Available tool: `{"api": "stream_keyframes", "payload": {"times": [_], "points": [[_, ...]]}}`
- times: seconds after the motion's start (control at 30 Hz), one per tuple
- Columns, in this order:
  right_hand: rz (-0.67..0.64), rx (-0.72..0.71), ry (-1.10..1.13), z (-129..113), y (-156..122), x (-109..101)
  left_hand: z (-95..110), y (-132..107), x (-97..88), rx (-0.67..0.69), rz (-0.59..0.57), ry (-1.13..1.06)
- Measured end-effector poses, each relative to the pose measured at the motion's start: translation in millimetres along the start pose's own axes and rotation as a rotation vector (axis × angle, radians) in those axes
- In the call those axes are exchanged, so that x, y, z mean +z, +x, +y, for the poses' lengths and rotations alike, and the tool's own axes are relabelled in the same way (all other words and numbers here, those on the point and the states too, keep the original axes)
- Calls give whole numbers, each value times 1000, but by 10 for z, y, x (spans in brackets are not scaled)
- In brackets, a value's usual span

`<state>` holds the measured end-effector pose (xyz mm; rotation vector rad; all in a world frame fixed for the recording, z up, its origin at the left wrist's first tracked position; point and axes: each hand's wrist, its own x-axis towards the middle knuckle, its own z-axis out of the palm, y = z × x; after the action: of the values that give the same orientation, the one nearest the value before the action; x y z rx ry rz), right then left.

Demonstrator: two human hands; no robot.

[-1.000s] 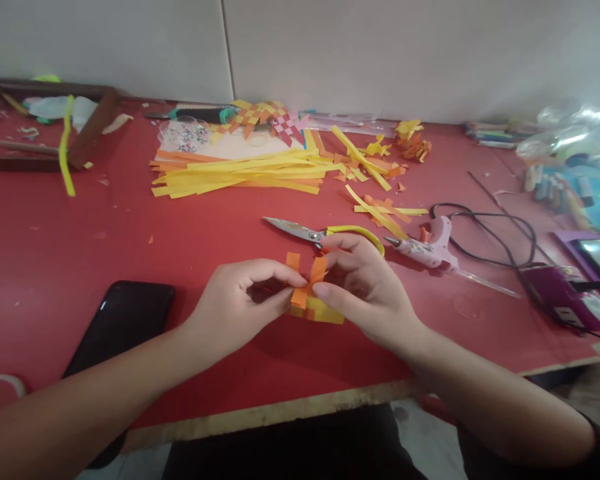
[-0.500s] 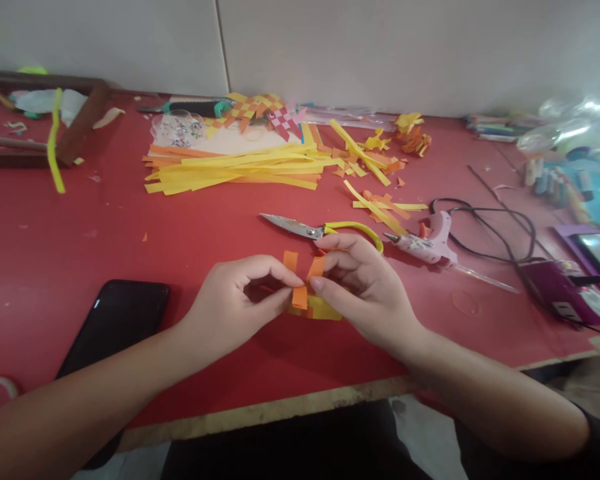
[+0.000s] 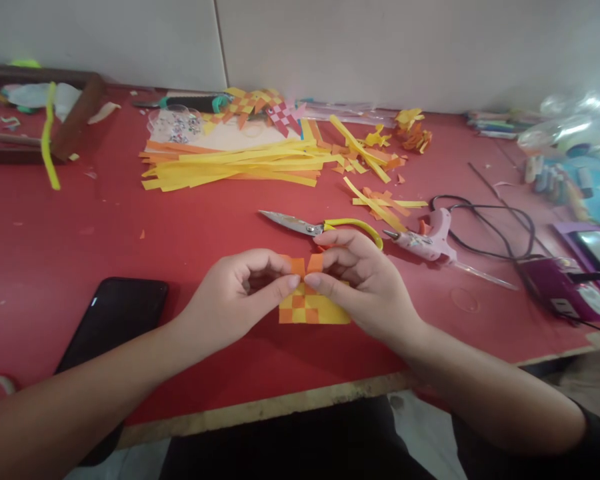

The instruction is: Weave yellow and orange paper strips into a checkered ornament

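Note:
Between my two hands is a woven paper piece (image 3: 305, 308), checkered orange and yellow, with orange strip ends standing up at its top edge. My left hand (image 3: 250, 283) pinches its upper left part between thumb and fingers. From the other side, my right hand (image 3: 363, 283) pinches the upper right part, its thumb close to the left thumb. Both hands cover some of the weave. Just beyond my right hand lie scissors (image 3: 293, 223) with yellow handles, one handle partly hidden by the fingers.
Behind lie yellow and orange paper strips (image 3: 230, 167) and woven paper fish (image 3: 284, 115). A pink glue gun (image 3: 427, 240) with a black cord rests at the right. To the left are a black phone (image 3: 115, 317) and a brown wooden frame (image 3: 80, 120) with scraps. A purple box (image 3: 560, 287) sits far right.
The woven piece has turned so its checkered face shows more. My left fingers have shifted from an orange strip hanging over the front to the upper edge. The view has moved slightly.

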<state>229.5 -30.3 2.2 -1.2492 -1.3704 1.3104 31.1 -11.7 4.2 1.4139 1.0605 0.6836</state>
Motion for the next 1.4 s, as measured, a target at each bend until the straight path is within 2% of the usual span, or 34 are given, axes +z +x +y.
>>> {"api": "stream_keyframes", "payload": {"times": [0.2,0.37,0.6,0.77,1.07,1.4], "points": [[4,34,8,-6,-15,9,-21,9,-2,-35,-18,-44],[13,67,7,-8,-23,10,-11,-10,6,-50,21,-22],[-3,83,17,-14,-25,10,-20,-65,28,74,48,59],[-53,138,-1,-31,-8,-6,-31,-74,25,99,44,77],[-65,150,19,-28,-27,10,-19,-66,23,37,32,36],[-10,147,60,-30,-4,-9,5,-43,22,10,66,-23]]}}
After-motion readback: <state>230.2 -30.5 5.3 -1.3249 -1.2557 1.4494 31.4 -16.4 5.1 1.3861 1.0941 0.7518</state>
